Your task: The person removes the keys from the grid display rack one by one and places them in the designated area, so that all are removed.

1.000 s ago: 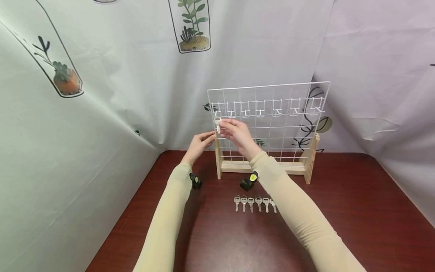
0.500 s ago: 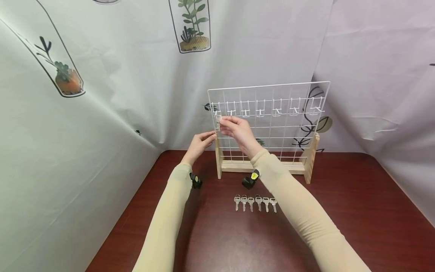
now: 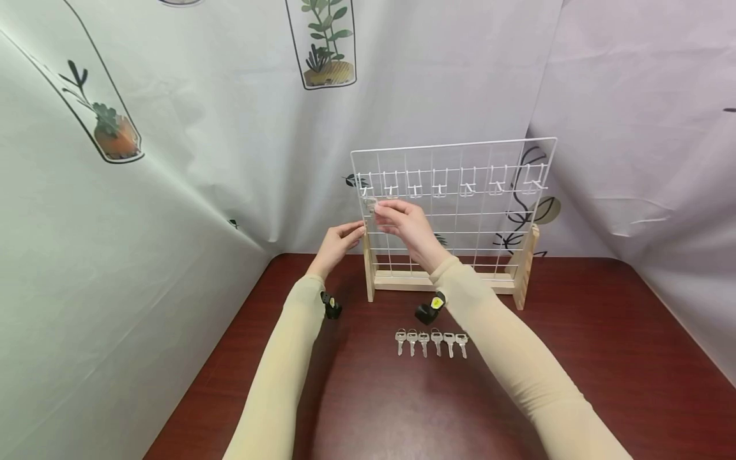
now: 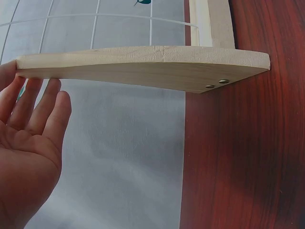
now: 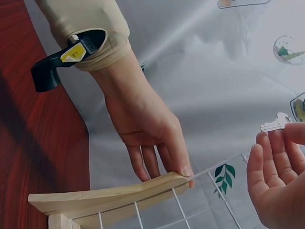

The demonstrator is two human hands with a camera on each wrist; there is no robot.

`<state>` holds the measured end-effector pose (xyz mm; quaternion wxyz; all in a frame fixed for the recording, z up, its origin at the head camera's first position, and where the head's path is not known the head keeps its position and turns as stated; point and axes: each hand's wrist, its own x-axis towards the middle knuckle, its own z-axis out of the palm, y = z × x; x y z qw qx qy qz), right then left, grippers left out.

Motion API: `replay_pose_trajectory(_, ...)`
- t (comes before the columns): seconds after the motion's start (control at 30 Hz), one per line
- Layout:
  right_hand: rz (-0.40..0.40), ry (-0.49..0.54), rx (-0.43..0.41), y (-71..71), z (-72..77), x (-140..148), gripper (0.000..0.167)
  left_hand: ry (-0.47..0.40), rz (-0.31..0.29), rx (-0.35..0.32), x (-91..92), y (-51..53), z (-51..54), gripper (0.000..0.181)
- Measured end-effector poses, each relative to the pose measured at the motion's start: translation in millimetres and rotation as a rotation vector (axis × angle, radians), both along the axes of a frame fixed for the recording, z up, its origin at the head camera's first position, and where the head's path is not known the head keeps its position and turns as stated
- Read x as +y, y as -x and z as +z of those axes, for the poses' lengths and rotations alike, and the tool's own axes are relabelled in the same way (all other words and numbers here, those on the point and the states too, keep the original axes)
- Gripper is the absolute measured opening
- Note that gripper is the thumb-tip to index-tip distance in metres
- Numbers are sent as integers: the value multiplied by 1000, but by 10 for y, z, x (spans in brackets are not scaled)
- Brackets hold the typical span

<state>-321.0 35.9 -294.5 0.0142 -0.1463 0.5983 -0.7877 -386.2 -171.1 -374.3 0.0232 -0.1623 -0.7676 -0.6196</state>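
Note:
My left hand (image 3: 335, 248) pinches the top of the wooden side upright (image 4: 143, 64) of a rack, thumb on one edge and fingers on the other. My right hand (image 3: 406, 230) holds a small silver key (image 5: 275, 123) between thumb and fingers, its blade sticking out past the fingertips in the right wrist view. In the head view the key is pale and hard to make out, just below the leftmost white hook (image 3: 366, 190). It looks apart from that hook, though contact is hard to judge. The hooks hang along the white wire grid (image 3: 457, 223).
Several silver keys (image 3: 424, 342) lie in a row on the dark red table (image 3: 368, 396), in front of the rack's wooden base (image 3: 443, 282). A printed cloth (image 3: 230, 128) hangs behind and to the left of the rack.
My right hand has shifted slightly to the right, and its wrist has moved the same way. The key hung upright below the leftmost hook before and now shows less distinctly. My left hand stays put.

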Motion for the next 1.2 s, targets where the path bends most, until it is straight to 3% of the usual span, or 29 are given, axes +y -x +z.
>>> replay_pose_trajectory(0.3,52,15,18,-133,-72,181,5,-2,15,1,2,-26,-20,48)
replay_pose_trajectory(0.37,65,14,24,-164,-81,226,6,1,17,15,2,-30,-31,48)
replay_pose_trajectory(0.47,76,-11,21,-221,-100,297,6,-4,-1,0,11,-97,40,46)
replay_pose_trajectory(0.6,91,-39,6,-303,-147,401,6,-30,-23,-29,-1,-91,40,46)
replay_pose_trajectory(0.7,101,-45,7,-349,-186,485,9,-43,-20,-21,-18,-23,-42,49)
replay_pose_trajectory(0.97,103,-60,12,-453,-241,712,8,-31,6,7,0,-27,-41,51)
replay_pose_trajectory(1.2,89,-103,-8,-504,-321,892,27,-15,17,24,13,-30,-40,47)
